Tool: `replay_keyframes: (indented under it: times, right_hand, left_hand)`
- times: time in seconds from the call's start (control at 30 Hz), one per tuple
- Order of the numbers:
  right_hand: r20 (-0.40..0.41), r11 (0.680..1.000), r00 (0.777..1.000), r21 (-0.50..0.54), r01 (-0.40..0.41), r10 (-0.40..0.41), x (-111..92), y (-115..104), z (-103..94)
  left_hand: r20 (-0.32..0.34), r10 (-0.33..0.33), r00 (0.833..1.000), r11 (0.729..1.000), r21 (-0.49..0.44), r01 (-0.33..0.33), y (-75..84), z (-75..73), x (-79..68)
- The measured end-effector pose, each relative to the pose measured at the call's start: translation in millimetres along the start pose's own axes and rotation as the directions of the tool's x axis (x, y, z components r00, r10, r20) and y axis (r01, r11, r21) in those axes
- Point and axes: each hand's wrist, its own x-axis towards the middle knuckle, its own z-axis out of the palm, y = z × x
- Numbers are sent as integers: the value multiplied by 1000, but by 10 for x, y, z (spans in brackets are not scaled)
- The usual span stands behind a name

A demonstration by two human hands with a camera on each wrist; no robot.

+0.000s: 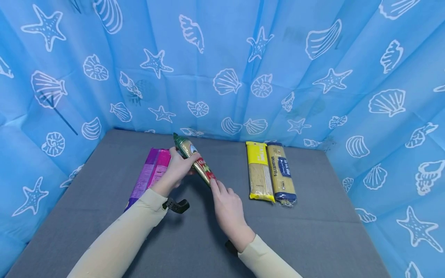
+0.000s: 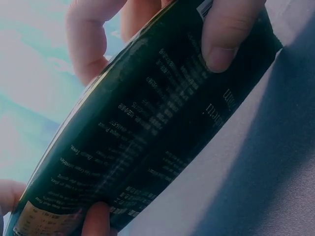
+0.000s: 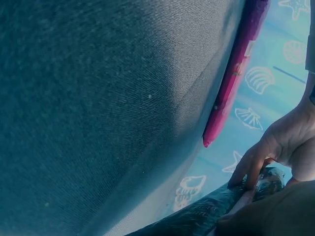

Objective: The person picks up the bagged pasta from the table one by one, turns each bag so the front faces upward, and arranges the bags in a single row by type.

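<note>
A green and gold pasta packet with a red label is held up at a slant above the grey table. My left hand grips its upper part, thumb across the front. At the lower end, my right hand pinches the packet. The left wrist view shows the dark green printed back of the packet, between the fingers of both hands. Under and beside my left forearm lies a purple and pink packet, partly covered by that arm.
To the right, a yellow-ended noodle packet and a blue-ended spaghetti packet lie side by side on the grey table. A blue curtain with white shells stands behind and along both sides.
</note>
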Motion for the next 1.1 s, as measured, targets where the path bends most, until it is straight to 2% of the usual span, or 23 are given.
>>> replay_keyframes:
  times: [0.5,0.73,0.87,0.97,1.03,1.1]
  right_hand:
    - [18,1000,1000,3,8,-8,18,-27,-13]
    - [0,999,1000,40,20,-20,44,-35,-60]
    - [41,993,999,115,-9,4,44,-25,-90]
    - [116,967,992,240,-85,58,46,10,-112]
    - [165,931,982,336,-141,89,57,46,-125]
    - [207,882,972,431,-192,111,76,87,-142]
  left_hand:
    - [-21,-59,998,993,-105,56,-23,-49,11]
    - [0,-128,992,961,-247,124,-25,-110,36]
    - [14,-147,989,946,-290,144,-15,-136,36]
    - [1,-147,989,943,-302,140,-16,-151,31]
    - [-13,-129,992,941,-316,119,-20,-159,25]
    - [-36,-110,993,939,-333,92,-22,-157,27]
